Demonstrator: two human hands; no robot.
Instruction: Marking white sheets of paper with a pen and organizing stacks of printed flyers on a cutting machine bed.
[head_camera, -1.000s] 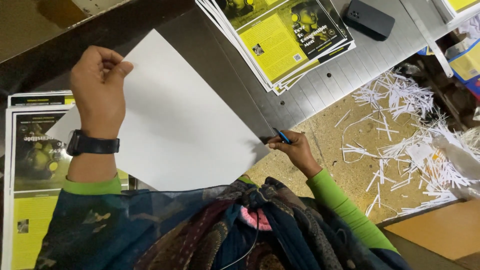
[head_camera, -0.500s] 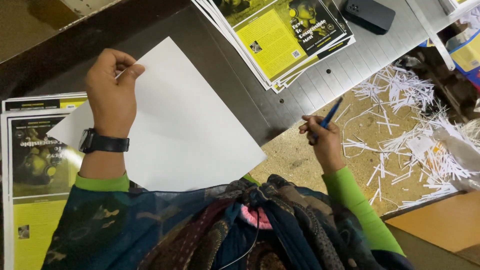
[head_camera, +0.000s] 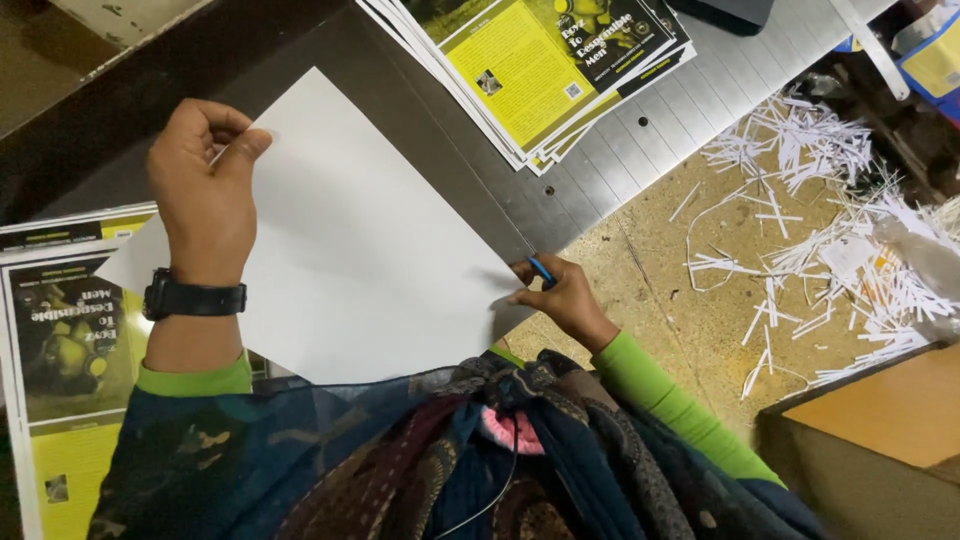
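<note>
Sheet handling at the counter (head_camera: 600, 170), head view; one blank white sheet (head_camera: 340, 260) lies in front of the person, its left part overlapping the left-hand stack, the rest on the dark surface.

Left hand (head_camera: 205, 195): fingers (head_camera: 245, 145) clamped on the far left edge of the sheet, thumb against forefinger, edge lifted slightly; black wristwatch (head_camera: 192, 298) on that wrist; green sleeve below it.

Right hand (head_camera: 560, 295): fingers curled together around a blue pen (head_camera: 541, 270), fingertips touching the sheet's right corner; whether they also pinch the paper I cannot tell.

Progress, judged from the layout: sheet is gripped at two opposite points and appears positioned rather than finished; it carries no marks that I can see on the visible face; pen is in hand but its tip is hidden, so no writing can be confirmed. What remains with this sheet is not settled by the frame.

Counts:
- blank white sheets in hand: one;
- stacks of printed yellow-and-black covers: two; far stack (head_camera: 540, 60) fanned at the far right of the sheet, left stack (head_camera: 60, 350) at the near left; sheets per stack too many and too overlapped to count;
- pens: one;
- watches: one;
- white paper trimmings (head_camera: 850, 240) on the floor to the right: a loose heap, uncountable;
- wooden box corner (head_camera: 880, 420) at near right: one.
</note>
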